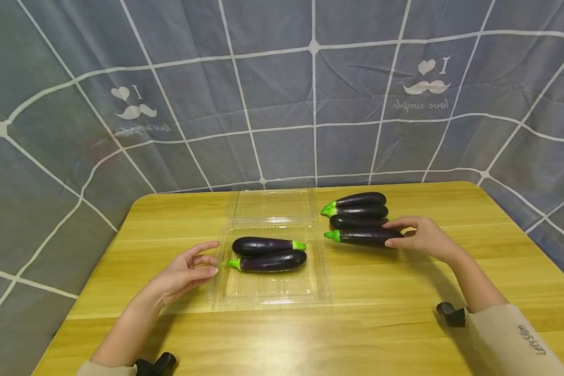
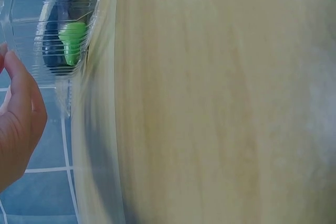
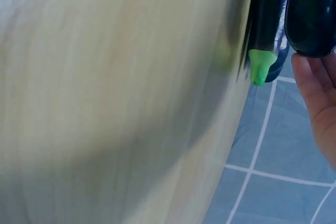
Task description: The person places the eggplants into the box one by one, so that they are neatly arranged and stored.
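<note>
Your right grip (image 1: 418,240) pinches the nearest eggplant (image 1: 364,237) by its blunt end, thumb on the near side, fingers on the far side. Its long axis runs side to side, green stem pointing left toward the clear plastic container (image 1: 270,287). Three more eggplants (image 1: 362,211) lie just behind it, so the freer room is on the near side, over bare counter (image 1: 380,308). In the container a pair of eggplants (image 1: 262,246) lies side to side too, leaving a bare strip in front. Your left grip (image 1: 188,274) is wide and empty, nearer the container's left rim; you cannot tell whether it touches.
</note>
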{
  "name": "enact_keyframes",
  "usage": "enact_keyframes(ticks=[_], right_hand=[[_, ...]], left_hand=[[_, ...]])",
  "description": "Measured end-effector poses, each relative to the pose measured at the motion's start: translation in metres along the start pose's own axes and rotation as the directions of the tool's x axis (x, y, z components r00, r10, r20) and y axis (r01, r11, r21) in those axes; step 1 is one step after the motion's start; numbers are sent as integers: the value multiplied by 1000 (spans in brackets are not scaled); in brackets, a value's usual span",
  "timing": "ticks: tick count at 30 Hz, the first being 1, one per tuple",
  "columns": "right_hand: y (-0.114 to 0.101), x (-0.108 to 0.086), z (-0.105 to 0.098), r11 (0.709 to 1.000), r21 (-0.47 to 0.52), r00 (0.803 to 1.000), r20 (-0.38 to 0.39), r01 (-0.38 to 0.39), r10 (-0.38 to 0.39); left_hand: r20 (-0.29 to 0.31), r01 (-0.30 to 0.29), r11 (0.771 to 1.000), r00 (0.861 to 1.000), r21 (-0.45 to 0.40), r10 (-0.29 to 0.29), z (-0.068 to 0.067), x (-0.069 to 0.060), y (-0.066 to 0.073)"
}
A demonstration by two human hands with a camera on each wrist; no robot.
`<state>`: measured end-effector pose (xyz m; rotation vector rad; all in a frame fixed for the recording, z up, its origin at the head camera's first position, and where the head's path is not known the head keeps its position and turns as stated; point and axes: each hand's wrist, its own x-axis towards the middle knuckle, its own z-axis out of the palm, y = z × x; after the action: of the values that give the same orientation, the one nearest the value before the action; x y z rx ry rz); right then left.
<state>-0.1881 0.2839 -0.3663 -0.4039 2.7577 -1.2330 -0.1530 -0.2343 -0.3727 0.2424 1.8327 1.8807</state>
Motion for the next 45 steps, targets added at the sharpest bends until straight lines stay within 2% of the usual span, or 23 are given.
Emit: enact_keyframes(ticks=[8, 20, 27, 32, 45], right_hand=[[-9, 1, -1, 999, -5, 999, 3, 35, -35], [-14, -6, -9, 999, 35, 1000, 5, 18, -18], [-18, -9, -15, 999, 4, 998, -30, 54, -54], [-27, -7, -18, 999, 11, 999, -12, 46, -46], [-47, 3, 0, 997, 33, 998, 20, 64, -65]], left_hand=[[-4, 4, 1000, 1000, -8, -4, 0, 1, -2], [4, 1, 1000, 1000, -4, -1, -1, 0, 0], [3, 1, 1000, 1000, -2, -1, 0, 0, 2], [6, 1, 1000, 1000, -2, -1, -1, 1, 1], [-21, 17, 1000, 1000, 2, -17, -1, 2, 1]])
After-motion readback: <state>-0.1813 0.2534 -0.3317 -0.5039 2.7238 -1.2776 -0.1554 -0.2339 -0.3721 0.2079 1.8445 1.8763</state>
